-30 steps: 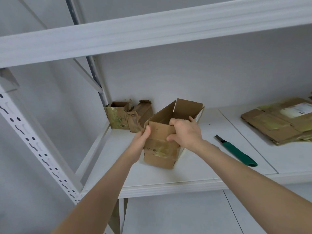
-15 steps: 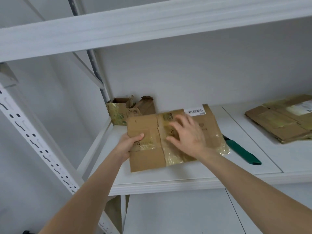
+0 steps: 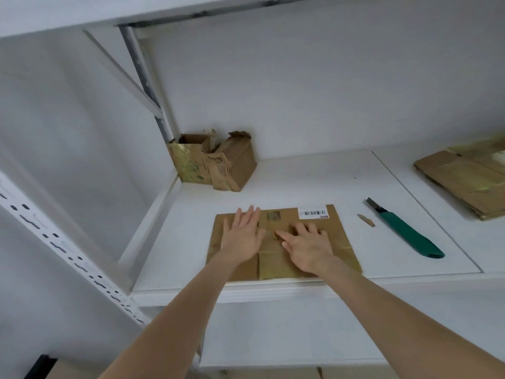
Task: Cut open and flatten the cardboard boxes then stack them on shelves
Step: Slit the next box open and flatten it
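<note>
Pressing down from above, both of the person's hands lie on a flattened cardboard box (image 3: 338,236) in the head view. The box rests flat on the white shelf board (image 3: 300,181), close to the board's front edge and left of its middle.

The left hand (image 3: 241,236) is wide open, palm down on the left half of the box, with its fingers straight, close together and pointing toward the back wall. The right hand (image 3: 308,248) sits just beside it on the middle of the box. Its fingers are spread and a little bent, with the tips touching the cardboard along a taped seam, and it grips nothing.

A white barcode label (image 3: 313,213) is stuck near the box's far right corner. To the right of the box, apart from it, a small cardboard scrap (image 3: 366,220) lies on the board. Beyond the scrap is a green-handled utility knife (image 3: 407,231), set diagonally with its dark blade pointing toward the back.

In the back left corner of the shelf stand two crumpled open boxes (image 3: 210,162), touching each other and not flattened. At the far right, on the neighbouring board, lies a pile of flattened cardboard (image 3: 470,179), partly cut off by the frame edge. A slotted white upright (image 3: 68,250) runs diagonally at the left, and an upper shelf (image 3: 82,12) crosses the top.
</note>
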The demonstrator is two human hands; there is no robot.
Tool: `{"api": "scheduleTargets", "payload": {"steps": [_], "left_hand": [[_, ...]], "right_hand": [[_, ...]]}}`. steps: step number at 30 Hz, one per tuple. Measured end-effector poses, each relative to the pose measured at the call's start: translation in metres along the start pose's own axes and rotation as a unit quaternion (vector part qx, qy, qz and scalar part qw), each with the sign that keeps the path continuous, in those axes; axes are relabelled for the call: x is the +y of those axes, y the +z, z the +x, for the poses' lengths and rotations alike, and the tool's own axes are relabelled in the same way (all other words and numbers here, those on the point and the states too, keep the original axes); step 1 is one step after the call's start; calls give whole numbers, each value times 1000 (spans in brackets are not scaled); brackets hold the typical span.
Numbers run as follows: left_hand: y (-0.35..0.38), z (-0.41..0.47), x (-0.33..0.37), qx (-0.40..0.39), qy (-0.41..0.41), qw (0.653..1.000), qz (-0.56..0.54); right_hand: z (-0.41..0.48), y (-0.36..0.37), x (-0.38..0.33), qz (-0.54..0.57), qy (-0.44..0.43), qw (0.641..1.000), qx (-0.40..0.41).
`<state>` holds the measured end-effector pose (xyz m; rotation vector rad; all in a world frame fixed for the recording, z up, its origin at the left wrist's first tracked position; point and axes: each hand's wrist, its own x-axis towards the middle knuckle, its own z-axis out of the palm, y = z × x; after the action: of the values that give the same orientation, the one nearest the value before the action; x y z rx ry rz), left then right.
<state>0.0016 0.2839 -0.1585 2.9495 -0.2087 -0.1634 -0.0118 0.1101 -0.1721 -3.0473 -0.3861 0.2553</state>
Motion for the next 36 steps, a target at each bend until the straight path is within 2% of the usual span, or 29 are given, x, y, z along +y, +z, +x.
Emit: {"api": "scheduleTargets", "payload": {"steps": [2,6,13,26,32,36], "left_hand": [[15,7,9,-39,-1,999,11],[37,16,9,-41,-34,997,57],[40,18,8,-40,-33,996,70],[36,44,-7,-48,-37,996,66],[27,32,-4,-51,-40,997,41],[33,-4,-6,-31,-75,996,46]], "right_hand": [[8,-5,4,5,1,1000,12],[28,-10,21,12,36,998,55],[53,8,27,4,37,999,-15],[58,18,30,3,40,999,-4],[56,18,27,10,47,999,-3],[54,16,27,12,45,999,18]]}}
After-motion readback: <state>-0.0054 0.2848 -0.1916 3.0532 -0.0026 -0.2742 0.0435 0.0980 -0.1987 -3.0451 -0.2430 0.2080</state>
